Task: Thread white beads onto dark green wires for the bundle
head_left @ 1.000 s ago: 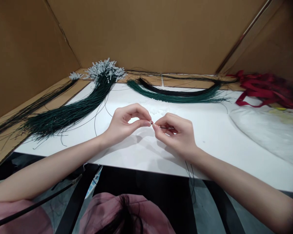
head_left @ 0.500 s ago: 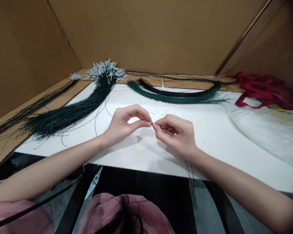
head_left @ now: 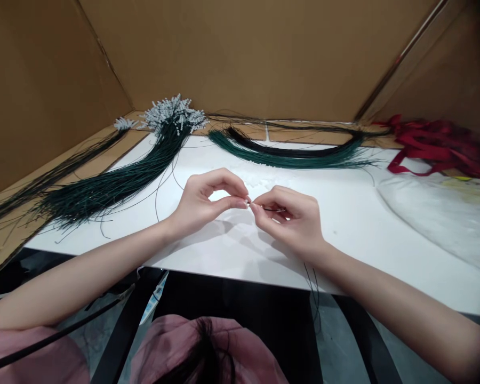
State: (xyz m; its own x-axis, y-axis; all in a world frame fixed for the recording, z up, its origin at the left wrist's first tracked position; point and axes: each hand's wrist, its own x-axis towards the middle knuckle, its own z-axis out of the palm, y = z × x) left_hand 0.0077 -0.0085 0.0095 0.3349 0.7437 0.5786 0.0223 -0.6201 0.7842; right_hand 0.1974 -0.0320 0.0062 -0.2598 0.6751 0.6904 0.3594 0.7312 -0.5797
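One piece in hand, centre of the frame: a dark wire [head_left: 274,209], its tip meeting a small pale bit [head_left: 247,203], apparently a bead; whether the bit is threaded cannot be told. Left hand [head_left: 202,198], one: thumb and forefinger pinched together on the pale bit, palm arched. Right hand [head_left: 294,216], one: fingertips closed on the wire close to its tip, remaining fingers curled. Thin strands [head_left: 316,288], two visible, hanging below the right wrist past the table edge; their link to the held wire is hidden. Loose white pieces [head_left: 256,181], scattered just beyond the hands, judged unused stock. Large bunch of green wires [head_left: 124,184], left of centre, carrying a dense head of white beads [head_left: 172,114]; judged finished work. Thinner dark bunch [head_left: 70,166], far left, also white-tipped; likewise judged done. Green lengths [head_left: 292,162] and black lengths [head_left: 288,151], upper centre, curved side by side, no beads discernible on them; judged left to do. Surface: white table [head_left: 368,261], spanning the middle of the frame. Clear plastic bag [head_left: 444,218], right edge, lying flat. Red ribbon [head_left: 436,146], tangled heap, upper right. Brown cardboard walls [head_left: 240,58], enclosing the back and sides.
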